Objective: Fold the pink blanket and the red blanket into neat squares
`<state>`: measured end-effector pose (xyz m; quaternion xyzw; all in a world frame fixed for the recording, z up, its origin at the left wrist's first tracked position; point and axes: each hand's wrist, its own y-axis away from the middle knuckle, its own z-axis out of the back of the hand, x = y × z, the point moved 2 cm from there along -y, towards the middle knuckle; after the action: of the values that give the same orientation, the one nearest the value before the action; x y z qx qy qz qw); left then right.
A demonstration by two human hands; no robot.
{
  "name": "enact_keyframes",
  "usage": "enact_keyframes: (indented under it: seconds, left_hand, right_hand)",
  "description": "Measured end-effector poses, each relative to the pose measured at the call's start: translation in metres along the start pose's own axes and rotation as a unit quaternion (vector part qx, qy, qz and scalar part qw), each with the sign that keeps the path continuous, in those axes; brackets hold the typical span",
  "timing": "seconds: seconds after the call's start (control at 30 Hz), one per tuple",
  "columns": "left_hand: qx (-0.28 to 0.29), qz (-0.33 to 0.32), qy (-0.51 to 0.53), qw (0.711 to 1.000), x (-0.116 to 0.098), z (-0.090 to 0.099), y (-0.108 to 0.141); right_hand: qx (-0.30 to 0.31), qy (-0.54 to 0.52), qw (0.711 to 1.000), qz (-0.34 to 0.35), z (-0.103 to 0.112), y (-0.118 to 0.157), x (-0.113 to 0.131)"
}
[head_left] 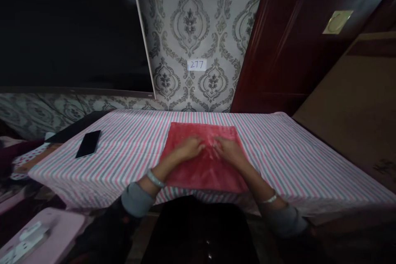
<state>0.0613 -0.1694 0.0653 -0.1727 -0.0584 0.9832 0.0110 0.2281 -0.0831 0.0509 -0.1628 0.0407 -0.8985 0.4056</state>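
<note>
A square red cloth (198,175) with a soft, plush look lies flat on the striped tablecloth, near the table's front edge. My left hand (191,147) is on its middle, fingers curled in and closed on the fabric. Facing it a short way to the right, my right hand (228,149) is also curled on the cloth. Small puckers show in the red fabric between the two hands. Both hands are somewhat blurred, and the fingertips are partly hidden.
A pink, grey and white striped tablecloth (130,152) covers the table. A black phone (88,144) lies at the left. Behind are a large dark screen (71,29) and a paper label (197,64) reading 277. A white power strip (26,247) rests on a pink surface at lower left.
</note>
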Motion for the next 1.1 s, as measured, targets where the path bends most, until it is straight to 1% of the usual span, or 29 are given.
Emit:
enact_keyframes:
  seconds: [0.07,0.1,0.13,0.17,0.23,0.37,0.43,0.5,0.67,0.97,1.03,1.1]
  left_hand:
    - [-0.016,0.044,-0.055,0.997,0.002,0.019,-0.031]
    - [-0.015,0.071,-0.082,0.994,0.004,0.023,-0.044]
    - [-0.014,0.096,-0.099,0.99,0.006,0.023,-0.055]
    - [-0.011,0.118,-0.112,0.987,0.01,0.019,-0.064]
    - [-0.004,0.142,-0.136,0.981,0.02,0.002,-0.073]
    - [-0.026,0.135,-0.158,0.978,0.043,-0.04,-0.073]
    - [-0.033,0.135,-0.158,0.978,0.05,-0.052,-0.072]
    - [-0.03,0.136,-0.158,0.978,0.053,-0.057,-0.073]
    - [-0.035,0.134,-0.156,0.978,0.054,-0.06,-0.078]
    - [-0.065,0.124,-0.142,0.98,0.057,-0.066,-0.076]
    - [-0.068,0.126,-0.136,0.98,0.054,-0.065,-0.075]
    - [-0.058,0.132,-0.128,0.981,0.052,-0.06,-0.073]
  right_hand:
    - [-0.026,0.026,0.999,-0.019,0.015,-0.037,0.002]
    - [-0.031,0.039,0.998,-0.036,0.018,-0.053,0.003]
    - [-0.029,0.051,0.997,-0.057,0.016,-0.066,0.004]
    - [-0.024,0.059,0.995,-0.076,0.01,-0.076,0.004]
    - [-0.012,0.071,0.993,-0.091,-0.01,-0.087,0.003]
    - [-0.019,0.082,0.994,-0.074,-0.059,-0.088,-0.009]
    - [-0.023,0.08,0.994,-0.07,-0.074,-0.088,-0.016]
    - [-0.02,0.078,0.994,-0.067,-0.082,-0.09,-0.021]
    - [-0.022,0.08,0.994,-0.067,-0.086,-0.094,-0.025]
    - [-0.038,0.09,0.993,-0.068,-0.084,-0.09,-0.022]
    - [-0.043,0.097,0.992,-0.066,-0.084,-0.089,-0.02]
    - [-0.037,0.104,0.992,-0.065,-0.083,-0.089,-0.019]
